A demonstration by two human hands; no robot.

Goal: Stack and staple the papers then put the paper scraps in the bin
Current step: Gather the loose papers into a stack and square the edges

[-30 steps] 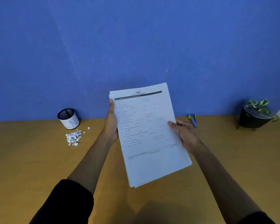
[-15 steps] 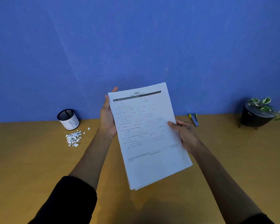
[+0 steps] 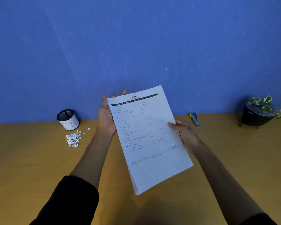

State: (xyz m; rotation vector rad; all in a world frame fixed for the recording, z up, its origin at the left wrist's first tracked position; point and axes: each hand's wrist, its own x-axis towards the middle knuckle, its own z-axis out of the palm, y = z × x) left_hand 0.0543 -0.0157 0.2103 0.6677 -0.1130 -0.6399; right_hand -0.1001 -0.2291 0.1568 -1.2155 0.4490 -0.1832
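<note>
A stack of printed white papers (image 3: 150, 138) is held above the wooden desk, tilted with its top edge away from me. My right hand (image 3: 186, 135) grips its right edge, thumb on top. My left hand (image 3: 106, 116) is at the stack's upper left edge with the palm flat and the fingers spread, some fingertips showing above the top edge. A pile of white paper scraps (image 3: 73, 138) lies on the desk at the left, in front of a black mesh bin (image 3: 68, 120) with a white label. A grey and yellow stapler (image 3: 194, 119) lies by the wall at the right.
The wooden desk (image 3: 31, 168) ends at a blue wall (image 3: 136, 46). A potted plant in a black pot (image 3: 258, 113) stands at the far right. Black sleeves cover both my upper forearms.
My left hand has let go of the stack's left edge and opened, fingers now spread behind the top corner. The right hand and the papers have barely moved.
</note>
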